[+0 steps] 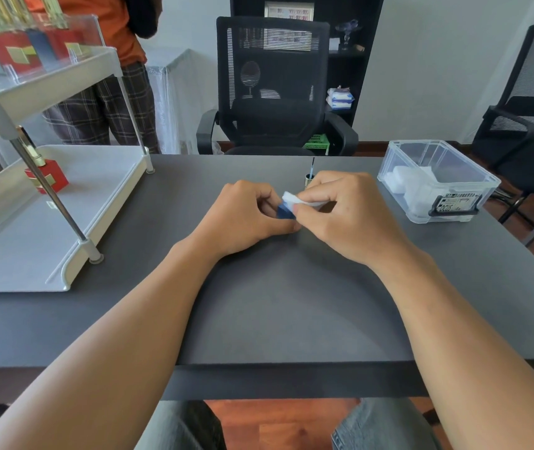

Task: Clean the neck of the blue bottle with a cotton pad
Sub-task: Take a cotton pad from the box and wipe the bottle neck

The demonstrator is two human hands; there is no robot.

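Note:
A small blue bottle [284, 211] stands on the dark desk [278, 303], mostly hidden between my two hands. My left hand [246, 216] wraps around its left side and holds it. My right hand [343, 212] pinches a white cotton pad [294, 198] and presses it onto the top of the bottle, covering the neck. Just behind my right hand stands the bottle's gold cap with its thin brush [310, 175] pointing up.
A clear plastic box [437, 181] with white cotton pads sits at the right. A white two-tier rack [48, 196] with red and blue bottles stands at the left. Black office chairs [275, 86] are behind the desk, and a person [103, 60] stands at the back left.

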